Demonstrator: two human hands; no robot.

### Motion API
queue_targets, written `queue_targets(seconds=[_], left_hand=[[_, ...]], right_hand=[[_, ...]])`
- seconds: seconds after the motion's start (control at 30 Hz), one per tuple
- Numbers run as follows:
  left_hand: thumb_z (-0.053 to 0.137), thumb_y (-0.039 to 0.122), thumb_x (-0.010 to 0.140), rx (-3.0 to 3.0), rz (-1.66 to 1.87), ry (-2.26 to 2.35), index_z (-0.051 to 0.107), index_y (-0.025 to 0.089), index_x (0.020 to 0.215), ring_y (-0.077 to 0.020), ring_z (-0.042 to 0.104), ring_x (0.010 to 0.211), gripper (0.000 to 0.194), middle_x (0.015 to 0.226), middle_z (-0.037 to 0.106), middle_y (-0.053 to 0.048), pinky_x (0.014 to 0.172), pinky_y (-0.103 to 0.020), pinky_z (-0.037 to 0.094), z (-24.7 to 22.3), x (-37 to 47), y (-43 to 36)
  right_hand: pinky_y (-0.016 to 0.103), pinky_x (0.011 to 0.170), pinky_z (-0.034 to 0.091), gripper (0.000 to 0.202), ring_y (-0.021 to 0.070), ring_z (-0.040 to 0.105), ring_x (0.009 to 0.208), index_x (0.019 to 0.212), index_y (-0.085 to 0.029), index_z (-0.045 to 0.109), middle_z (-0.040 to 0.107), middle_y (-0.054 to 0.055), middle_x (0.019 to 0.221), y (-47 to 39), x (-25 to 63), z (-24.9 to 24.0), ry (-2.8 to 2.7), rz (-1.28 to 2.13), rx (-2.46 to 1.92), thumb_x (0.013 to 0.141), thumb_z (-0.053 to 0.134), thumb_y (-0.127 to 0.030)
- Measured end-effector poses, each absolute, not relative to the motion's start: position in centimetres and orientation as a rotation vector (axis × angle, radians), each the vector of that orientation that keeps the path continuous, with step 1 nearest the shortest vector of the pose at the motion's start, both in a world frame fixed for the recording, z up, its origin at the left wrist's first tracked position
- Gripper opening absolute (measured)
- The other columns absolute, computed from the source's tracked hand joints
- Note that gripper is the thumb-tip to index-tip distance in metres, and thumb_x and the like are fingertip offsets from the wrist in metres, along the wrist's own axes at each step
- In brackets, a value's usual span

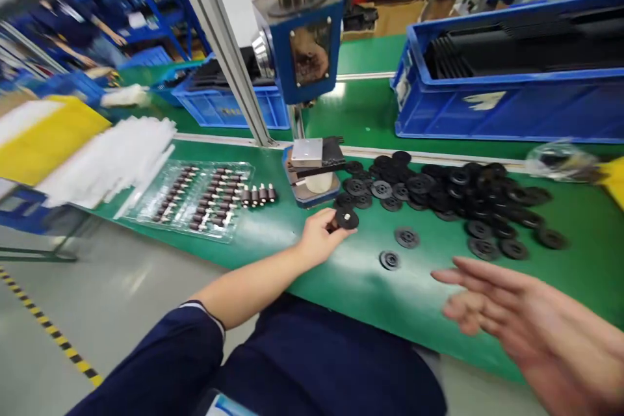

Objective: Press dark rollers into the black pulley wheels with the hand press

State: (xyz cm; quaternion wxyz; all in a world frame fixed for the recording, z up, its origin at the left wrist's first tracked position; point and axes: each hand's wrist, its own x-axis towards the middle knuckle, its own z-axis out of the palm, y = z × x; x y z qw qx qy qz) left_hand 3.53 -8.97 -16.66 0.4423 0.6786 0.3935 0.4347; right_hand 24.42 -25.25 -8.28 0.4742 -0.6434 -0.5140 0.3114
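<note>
My left hand [316, 239] is closed on a black disc [347, 218] with a small light-coloured pin at its centre, in front of the press base. The fingers of my right hand [521, 318] are apart over the right front of the bench, with nothing in them. Between the hands, a flat black disc [407, 238] and a smaller stepped one [389, 260] lie on the green surface. Behind them spreads a heap of black discs [458, 192]. Left of the press base [316, 192] stand several dark cylinders with light shafts [258, 195].
A blue press head [307, 45] hangs above its base. More cylinders lie in a clear plastic tray [170, 224]. Blue bins [507, 104] with black parts stand behind. White tubes [112, 156] lie at left, and a plastic bag [560, 159] at right.
</note>
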Motion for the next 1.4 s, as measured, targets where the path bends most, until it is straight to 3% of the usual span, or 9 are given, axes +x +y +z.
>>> queue_targets(seconds=[0.1,0.23,0.33,0.47,0.7,0.83,1.0,1.4], left_hand=[[0.074,0.029,0.076,1.682,1.040,0.939,0.069,0.014,0.085,-0.0151,0.056,0.076,0.018,0.083,0.062,-0.004,0.070,-0.026,0.045,-17.1,3.5,-9.2],[0.073,0.029,0.078,1.724,0.989,0.916,0.069,0.014,0.088,-0.0167,0.058,0.080,0.018,0.087,0.063,-0.006,0.071,-0.027,0.048,-16.9,3.5,-9.4],[0.071,0.027,0.079,1.778,0.958,0.883,0.069,0.015,0.089,-0.0171,0.059,0.081,0.016,0.087,0.064,-0.007,0.072,-0.027,0.049,-16.6,3.5,-9.6],[0.070,0.025,0.080,1.832,0.921,0.814,0.069,0.015,0.090,-0.0177,0.060,0.082,0.014,0.089,0.065,-0.008,0.072,-0.028,0.049,-16.3,3.5,-9.9],[0.072,0.023,0.077,1.889,0.859,0.779,0.069,0.014,0.092,-0.0185,0.064,0.082,0.017,0.089,0.070,-0.009,0.075,-0.028,0.050,-16.0,3.7,-10.6],[0.067,0.025,0.082,1.960,0.801,0.662,0.069,0.014,0.095,-0.0186,0.066,0.086,0.016,0.094,0.072,-0.009,0.080,-0.029,0.050,-15.8,3.7,-10.8],[0.061,0.023,0.087,2.022,0.762,0.542,0.068,0.016,0.104,-0.0194,0.067,0.095,0.020,0.102,0.072,-0.010,0.087,-0.031,0.052,-15.6,3.6,-10.9],[0.057,0.008,0.080,2.086,0.793,0.484,0.067,0.015,0.108,-0.0186,0.067,0.096,0.031,0.102,0.073,-0.009,0.088,-0.031,0.053,-16.1,3.5,-11.0]], right_hand=[[0.038,0.069,0.054,0.051,0.0218,0.065,0.079,0.112,-0.021,0.064,0.068,0.013,0.096,-24.3,25.9,-10.9,-1.105,0.800,-1.829,0.079,0.063,-0.061],[0.034,0.070,0.051,0.056,0.0178,0.058,0.077,0.115,-0.016,0.061,0.064,0.009,0.098,-23.5,23.9,-16.7,-1.354,0.396,-1.960,0.082,0.059,-0.061],[0.038,0.080,0.048,0.057,0.0207,0.057,0.086,0.120,-0.015,0.059,0.062,0.010,0.101,-22.8,22.4,-18.5,-1.514,0.117,-1.954,0.085,0.057,-0.060],[0.041,0.084,0.045,0.054,0.0249,0.056,0.094,0.117,-0.016,0.061,0.059,0.010,0.100,-22.2,22.4,-18.4,-1.620,0.010,-1.997,0.087,0.056,-0.060],[0.038,0.077,0.047,0.043,0.0216,0.058,0.087,0.111,-0.018,0.064,0.061,0.008,0.099,-22.2,22.5,-17.2,-1.571,0.132,-1.906,0.089,0.056,-0.055],[0.033,0.078,0.050,0.035,0.0176,0.059,0.086,0.117,-0.021,0.061,0.061,0.007,0.107,-22.6,21.3,-13.7,-1.462,0.271,-1.711,0.089,0.062,-0.041],[0.036,0.086,0.050,0.037,0.0197,0.058,0.098,0.124,-0.022,0.056,0.058,0.008,0.111,-22.3,19.8,-11.8,-1.609,0.243,-1.560,0.088,0.064,-0.029],[0.037,0.086,0.050,0.038,0.0194,0.056,0.098,0.125,-0.020,0.053,0.056,0.008,0.110,-21.4,19.3,-12.8,-1.738,0.194,-1.551,0.090,0.063,-0.029]])
